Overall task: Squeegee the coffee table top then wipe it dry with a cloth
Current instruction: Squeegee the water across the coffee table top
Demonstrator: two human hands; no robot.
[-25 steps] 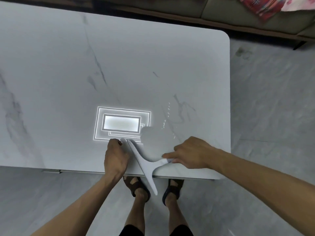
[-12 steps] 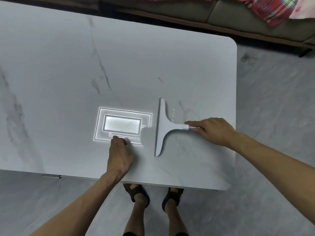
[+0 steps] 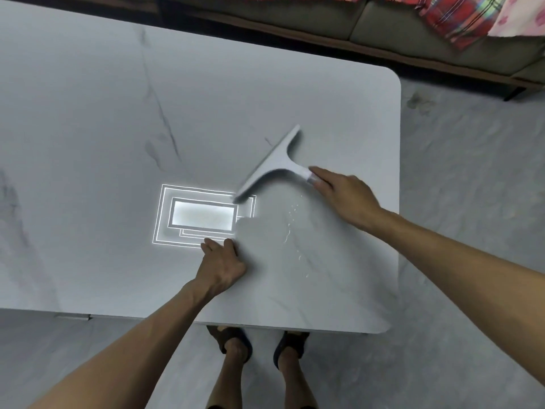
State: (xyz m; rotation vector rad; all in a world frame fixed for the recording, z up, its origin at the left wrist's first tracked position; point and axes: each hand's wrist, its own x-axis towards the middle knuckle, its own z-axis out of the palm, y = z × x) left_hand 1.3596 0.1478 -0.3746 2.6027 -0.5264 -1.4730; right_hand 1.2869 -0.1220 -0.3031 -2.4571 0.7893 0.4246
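I see my right grip clasping the white squeegee handle (its end hidden in fingers), blade blurred over the marble desk; left grip rests clenched, empty, near droplets.

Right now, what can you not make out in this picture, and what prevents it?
Head view only:
- Squeegee blade: motion blur, so contact with the coffee table is unclear.
- Squeegee handle end: covered by the right hand.
- Left hand fingertips: curled underneath.
- Plaid fabric: cut off by the top edge.
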